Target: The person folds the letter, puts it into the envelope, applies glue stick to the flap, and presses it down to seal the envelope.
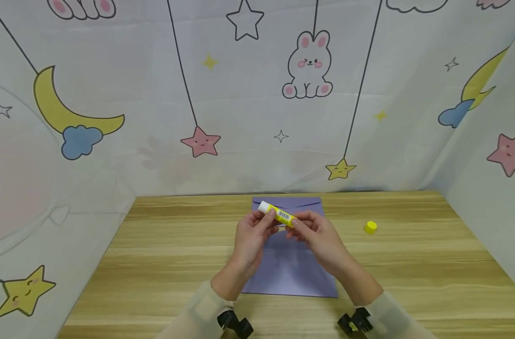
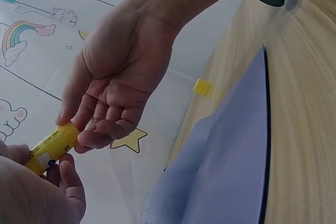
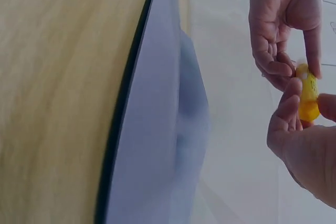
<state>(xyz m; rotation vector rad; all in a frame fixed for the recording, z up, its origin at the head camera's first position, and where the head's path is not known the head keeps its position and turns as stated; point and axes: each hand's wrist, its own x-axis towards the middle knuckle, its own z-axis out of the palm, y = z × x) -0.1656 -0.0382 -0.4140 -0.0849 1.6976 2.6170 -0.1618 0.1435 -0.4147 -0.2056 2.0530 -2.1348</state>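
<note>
Both hands hold a yellow glue stick with a white end, tilted above the table. Thumb and fingers of my left hand pinch it near the white end. My right hand pinches the opposite, yellow end, seen closely in the left wrist view, where the glue stick spans both hands. Under the hands lies a purple envelope, its flap side toward the far edge; the hands hide part of it. A small yellow cap sits apart on the table, to the right of the envelope.
The wood-grain table reaches back to a white cloth backdrop printed with stars, moons and a rabbit. More cloth stands along the left and right sides. Black wrist cameras are worn on both wrists.
</note>
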